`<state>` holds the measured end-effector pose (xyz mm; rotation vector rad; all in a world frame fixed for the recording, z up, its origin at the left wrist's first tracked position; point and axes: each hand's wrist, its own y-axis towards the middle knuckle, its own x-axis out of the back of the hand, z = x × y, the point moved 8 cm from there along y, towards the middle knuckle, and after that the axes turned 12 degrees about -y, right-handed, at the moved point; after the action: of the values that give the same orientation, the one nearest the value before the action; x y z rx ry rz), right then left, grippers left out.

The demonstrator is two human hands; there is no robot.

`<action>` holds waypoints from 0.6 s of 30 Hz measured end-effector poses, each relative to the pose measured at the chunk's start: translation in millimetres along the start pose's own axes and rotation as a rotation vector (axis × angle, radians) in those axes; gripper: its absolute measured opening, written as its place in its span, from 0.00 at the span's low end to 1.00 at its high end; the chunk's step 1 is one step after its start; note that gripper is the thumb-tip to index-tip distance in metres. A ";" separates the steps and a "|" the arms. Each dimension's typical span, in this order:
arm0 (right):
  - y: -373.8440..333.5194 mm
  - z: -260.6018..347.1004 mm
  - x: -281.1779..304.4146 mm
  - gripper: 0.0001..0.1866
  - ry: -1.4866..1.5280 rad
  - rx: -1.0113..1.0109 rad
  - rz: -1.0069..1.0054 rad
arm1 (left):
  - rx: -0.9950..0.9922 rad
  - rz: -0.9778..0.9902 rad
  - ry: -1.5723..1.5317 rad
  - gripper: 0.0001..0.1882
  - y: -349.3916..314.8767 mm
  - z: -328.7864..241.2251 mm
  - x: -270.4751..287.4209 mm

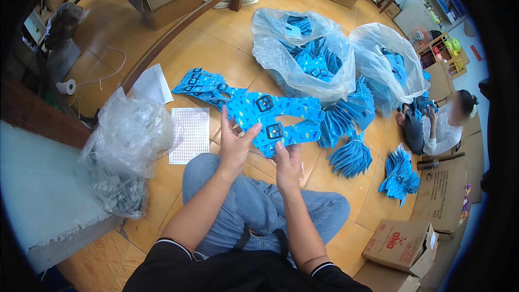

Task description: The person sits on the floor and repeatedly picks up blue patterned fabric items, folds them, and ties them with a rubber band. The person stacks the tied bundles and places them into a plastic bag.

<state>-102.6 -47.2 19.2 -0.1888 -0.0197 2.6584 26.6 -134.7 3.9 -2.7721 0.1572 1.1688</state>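
Note:
In front of me I hold a flat blue patterned piece [250, 109], with dark square buckle-like shapes on it and two long strips reaching to the right. My left hand [235, 143] grips its near left edge, thumb on top and fingers partly beneath. At the lower edge, my right hand [288, 163] pinches it with the thumb on top. Just beyond, a fanned row of similar blue pieces [201, 84] lies on the floor and runs up to the held one. Whether the held piece is a single layer or several cannot be made out.
Clear plastic sacks of blue pieces [303, 84] [406, 94] stand ahead to the right. Fanned blue bundles [350, 157] [399, 176] lie nearer. Printed sheets [189, 140] and crumpled plastic [127, 135] are left. Another person [447, 127] sits far right, near cartons [397, 243].

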 end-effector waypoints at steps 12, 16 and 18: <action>-10.9 -2.8 26.6 0.19 -0.089 -0.056 0.052 | -0.024 0.262 0.042 0.58 -14.2 0.8 -30.8; -11.1 -9.1 26.9 0.20 -0.151 -0.048 0.073 | -0.113 0.254 0.196 0.60 -18.2 1.2 -30.4; -14.9 -14.1 23.0 0.19 -0.151 -0.037 0.088 | -0.139 0.227 0.301 0.59 -17.1 1.6 -24.2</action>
<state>-114.1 -23.6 3.0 -0.0003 -0.1114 2.7554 11.2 -116.5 21.6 -3.1067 0.4470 0.8219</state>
